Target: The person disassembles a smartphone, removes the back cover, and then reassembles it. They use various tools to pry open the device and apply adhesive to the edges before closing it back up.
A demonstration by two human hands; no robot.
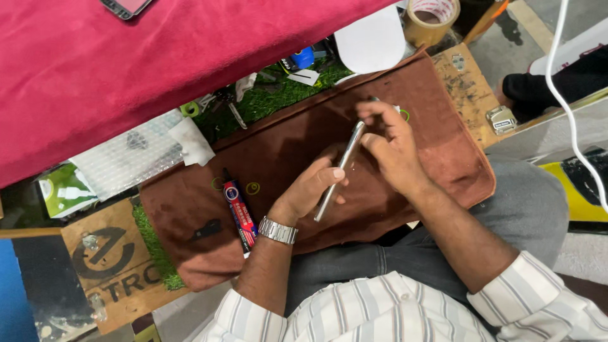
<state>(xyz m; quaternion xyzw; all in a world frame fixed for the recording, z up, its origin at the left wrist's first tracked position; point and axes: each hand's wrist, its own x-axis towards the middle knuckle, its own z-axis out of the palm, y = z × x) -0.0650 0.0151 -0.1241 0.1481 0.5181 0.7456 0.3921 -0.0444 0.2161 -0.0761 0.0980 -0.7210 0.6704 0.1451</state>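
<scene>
Head view, looking down: both hands work over a brown cloth mat (392, 209) laid across the lap and the surface. The left hand (310, 190), with a metal wristwatch (277, 230) at the wrist, holds a slim silver smartphone (339, 172) on edge; its fingers (329, 174) are curled around the lower half of the phone, thumb against the near side. The right hand (392, 142) is at the phone's upper end, with its fingers (373, 111) pressed together in a pinch on the top edge; whether a small tool sits between them cannot be told. The phone stands tilted, upper end away from the body, just above the mat.

To the outer side of the left fingers, a red-and-blue glue tube (239, 212) lies on the mat, well apart from the phone. Two small green rings (253, 188) lie just beside the tube's black tip. Beyond the right fingers, a white round disc (370, 41) and a roll of brown tape (432, 19) rest near a red cloth (158, 69).
</scene>
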